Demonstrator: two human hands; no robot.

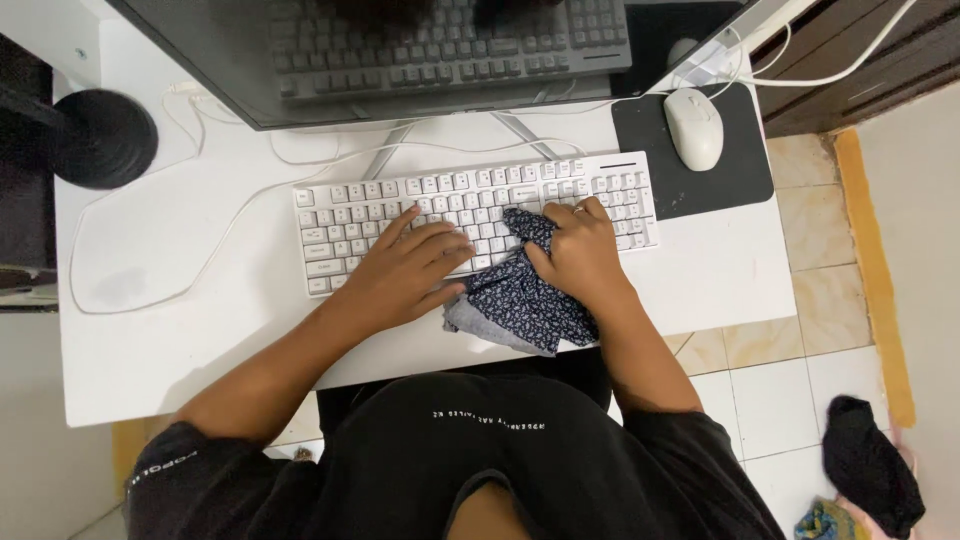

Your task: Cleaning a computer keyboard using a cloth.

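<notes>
A white keyboard (380, 205) lies on a white desk (180, 330) in front of me. My left hand (400, 270) rests flat on the keyboard's lower middle keys, fingers spread, holding nothing. My right hand (578, 250) presses a dark blue patterned cloth (520, 305) against the keyboard's right half, fingers curled over it. The cloth trails down off the keyboard onto the desk's front edge.
A white mouse (694, 128) sits on a black mouse pad (735, 175) at the right. A dark monitor (400, 50) hangs over the back of the desk. White cables (240, 215) loop across the left side. A black round object (105, 138) stands far left. Clothes (870, 470) lie on the tiled floor.
</notes>
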